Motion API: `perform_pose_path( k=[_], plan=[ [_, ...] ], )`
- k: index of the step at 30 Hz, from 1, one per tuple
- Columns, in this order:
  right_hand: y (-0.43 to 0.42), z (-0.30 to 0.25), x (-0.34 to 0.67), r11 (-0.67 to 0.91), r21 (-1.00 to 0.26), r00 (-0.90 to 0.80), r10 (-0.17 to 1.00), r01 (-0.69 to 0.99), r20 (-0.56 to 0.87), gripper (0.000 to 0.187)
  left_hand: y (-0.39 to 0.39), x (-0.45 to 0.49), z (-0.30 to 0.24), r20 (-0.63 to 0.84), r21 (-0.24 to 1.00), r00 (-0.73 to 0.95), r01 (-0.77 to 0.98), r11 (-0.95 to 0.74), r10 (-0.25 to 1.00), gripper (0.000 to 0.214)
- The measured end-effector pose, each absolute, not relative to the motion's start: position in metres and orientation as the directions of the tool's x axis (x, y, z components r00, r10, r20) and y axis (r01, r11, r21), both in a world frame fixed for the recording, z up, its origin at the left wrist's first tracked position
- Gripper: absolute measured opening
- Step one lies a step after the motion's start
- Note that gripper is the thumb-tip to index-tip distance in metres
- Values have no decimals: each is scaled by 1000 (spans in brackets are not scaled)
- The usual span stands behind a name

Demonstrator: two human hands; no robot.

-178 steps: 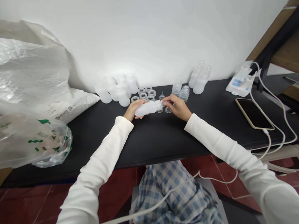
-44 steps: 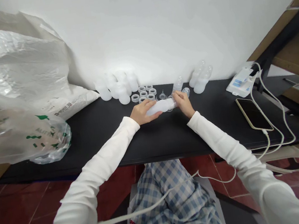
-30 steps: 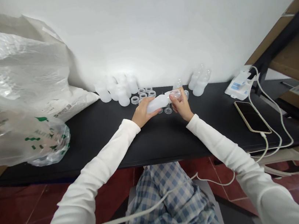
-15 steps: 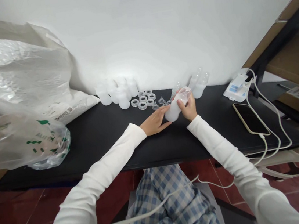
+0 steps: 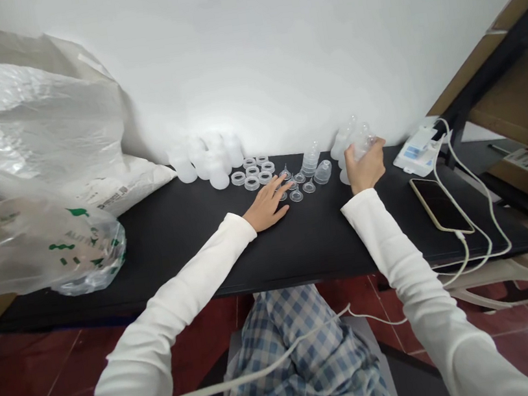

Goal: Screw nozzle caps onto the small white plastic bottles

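Our right hand [image 5: 368, 169] grips capped baby bottle [image 5: 362, 142], centre-right; left hand [image 5: 266, 205] spread wide by clear teats [image 5: 296, 195], mid-frame. Bottle likely light, slick: we'd hold waist.

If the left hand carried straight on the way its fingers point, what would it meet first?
Probably the clear bottle nipples: the left hand lies right up against or over them; whether it touches any is unclear.

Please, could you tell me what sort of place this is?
Probably a small makeshift work area: frosted bottles, rings and clear caps are grouped separately on a black table.
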State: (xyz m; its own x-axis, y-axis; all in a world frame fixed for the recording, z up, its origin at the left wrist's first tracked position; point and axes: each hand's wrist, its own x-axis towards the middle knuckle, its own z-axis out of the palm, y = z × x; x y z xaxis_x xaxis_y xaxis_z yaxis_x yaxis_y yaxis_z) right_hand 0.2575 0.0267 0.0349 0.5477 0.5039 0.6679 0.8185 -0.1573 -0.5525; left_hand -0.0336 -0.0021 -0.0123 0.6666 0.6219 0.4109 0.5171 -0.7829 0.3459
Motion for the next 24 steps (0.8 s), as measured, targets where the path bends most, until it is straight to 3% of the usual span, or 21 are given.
perform_pose_path(
  k=[4, 12, 15, 19, 22, 24],
  plan=[
    [34, 23, 270, -138, -548, 525, 547, 825, 652, 54, -1, -35, -13, 453, 377, 618, 520, -766, 643, 58],
    [48, 7, 292, 50, -510, 363, 644, 859, 674, 64, 5, -39, -12, 423, 435, 623, 498, -750, 658, 32],
    [50, 5, 293, 17, -490, 366, 644, 871, 672, 68, 6, -40, -11, 419, 459, 617, 489, -742, 666, 26],
    [45, 12, 289, -59, -505, 457, 522, 861, 720, 75, 6, -40, -9, 430, 549, 557, 464, -695, 711, 18],
    [39, 17, 284, -20, -507, 479, 361, 862, 800, 57, 7, -40, -6, 437, 703, 455, 365, -610, 776, 18],
    [35, 17, 276, 85, -452, 412, 292, 888, 863, 46, 8, -40, -4, 404, 826, 364, 249, -506, 839, 23]
  ],
)
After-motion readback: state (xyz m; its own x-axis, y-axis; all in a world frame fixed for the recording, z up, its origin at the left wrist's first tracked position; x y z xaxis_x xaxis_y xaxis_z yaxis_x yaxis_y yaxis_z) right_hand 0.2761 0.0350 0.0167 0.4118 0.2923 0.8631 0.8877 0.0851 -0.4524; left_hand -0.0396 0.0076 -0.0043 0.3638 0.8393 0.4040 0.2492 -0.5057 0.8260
